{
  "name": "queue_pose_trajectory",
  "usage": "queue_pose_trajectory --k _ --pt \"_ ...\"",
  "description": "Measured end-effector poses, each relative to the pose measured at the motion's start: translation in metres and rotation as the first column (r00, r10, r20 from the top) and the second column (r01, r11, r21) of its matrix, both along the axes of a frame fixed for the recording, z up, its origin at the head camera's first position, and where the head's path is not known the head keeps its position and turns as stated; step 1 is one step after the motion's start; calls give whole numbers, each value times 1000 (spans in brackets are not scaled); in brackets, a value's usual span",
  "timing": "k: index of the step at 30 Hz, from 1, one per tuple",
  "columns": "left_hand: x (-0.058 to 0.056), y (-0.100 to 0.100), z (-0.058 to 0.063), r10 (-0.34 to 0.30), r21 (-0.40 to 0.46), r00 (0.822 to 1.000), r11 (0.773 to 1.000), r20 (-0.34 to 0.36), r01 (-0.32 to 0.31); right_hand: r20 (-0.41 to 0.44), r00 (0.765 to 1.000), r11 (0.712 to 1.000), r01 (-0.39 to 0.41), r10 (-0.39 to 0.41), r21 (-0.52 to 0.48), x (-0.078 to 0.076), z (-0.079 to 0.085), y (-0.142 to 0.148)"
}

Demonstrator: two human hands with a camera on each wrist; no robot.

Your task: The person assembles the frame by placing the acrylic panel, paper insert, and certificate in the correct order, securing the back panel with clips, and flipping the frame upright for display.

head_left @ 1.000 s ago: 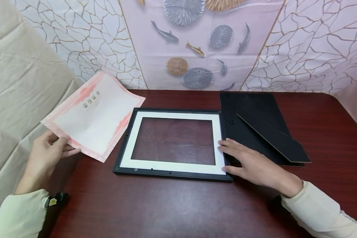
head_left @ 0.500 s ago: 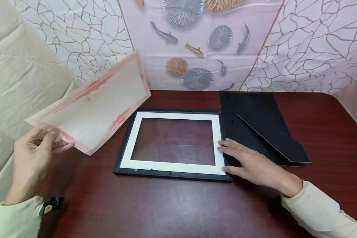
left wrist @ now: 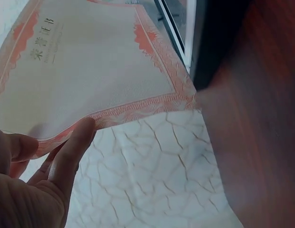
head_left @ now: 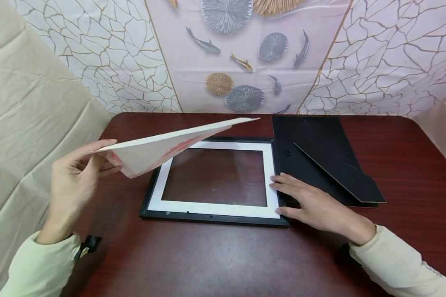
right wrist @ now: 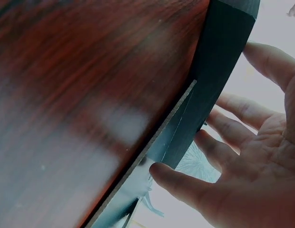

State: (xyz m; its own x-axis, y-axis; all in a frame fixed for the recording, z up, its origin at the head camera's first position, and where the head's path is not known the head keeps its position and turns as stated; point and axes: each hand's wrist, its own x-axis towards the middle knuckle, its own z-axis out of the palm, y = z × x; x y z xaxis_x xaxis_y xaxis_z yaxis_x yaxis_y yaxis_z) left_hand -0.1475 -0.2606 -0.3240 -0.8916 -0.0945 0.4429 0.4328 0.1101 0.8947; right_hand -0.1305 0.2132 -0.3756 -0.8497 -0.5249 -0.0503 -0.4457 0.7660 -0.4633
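My left hand (head_left: 74, 177) pinches a certificate (head_left: 163, 150) by its left end, between thumb and fingers. The sheet is white with a pink border and is held in the air, tilted nearly edge-on in the head view, hiding the far left corner of a picture frame (head_left: 208, 218). Dark printed characters show on the certificate (left wrist: 100, 71) in the left wrist view. The black frame lies on the table with a white mat (head_left: 217, 207) around its clear pane. My right hand (head_left: 316, 202), fingers spread and nearly straight, rests on the frame's right edge.
A black backing board (head_left: 308, 132) with a hinged stand leg (head_left: 342, 175) raised from it lies right of the frame, partly under my right hand. The dark red table (head_left: 215, 260) meets patterned cloth (head_left: 126, 62) at the back and pale fabric (head_left: 18, 123) on the left.
My left hand has lifted the certificate, moved briefly left, then swung it right so it now reaches over the frame's far left part. My right hand and the frame have stayed in place.
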Motion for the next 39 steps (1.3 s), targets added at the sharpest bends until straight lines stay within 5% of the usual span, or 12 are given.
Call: queue_pose_trajectory --k 4,9,17,24,30,35,39 --pt "-6 18 4 49 -152 998 987 -43 -55 0 1000 1000 -7 7 -12 0 0 1" --pt "-12 35 5 136 -376 987 913 -83 -157 -19 1000 1000 -15 14 -15 -1 -1 1" --pt "-16 49 0 56 -359 990 928 -130 -100 -22 999 998 24 -25 -51 0 -1 1" --pt "-19 54 -1 -84 -340 979 940 -183 17 -30 1000 995 -8 5 -104 -1 -2 1" --pt "-15 50 0 -136 -375 971 925 -195 54 -60 998 988 -29 20 -153 -1 -5 2" --pt "-15 47 -1 -212 -399 944 912 -252 98 -63 998 986 -20 10 -167 1 -6 4" --pt "-23 43 -7 -286 -460 931 874 -227 156 -55 998 990 14 -22 -143 3 -6 4"
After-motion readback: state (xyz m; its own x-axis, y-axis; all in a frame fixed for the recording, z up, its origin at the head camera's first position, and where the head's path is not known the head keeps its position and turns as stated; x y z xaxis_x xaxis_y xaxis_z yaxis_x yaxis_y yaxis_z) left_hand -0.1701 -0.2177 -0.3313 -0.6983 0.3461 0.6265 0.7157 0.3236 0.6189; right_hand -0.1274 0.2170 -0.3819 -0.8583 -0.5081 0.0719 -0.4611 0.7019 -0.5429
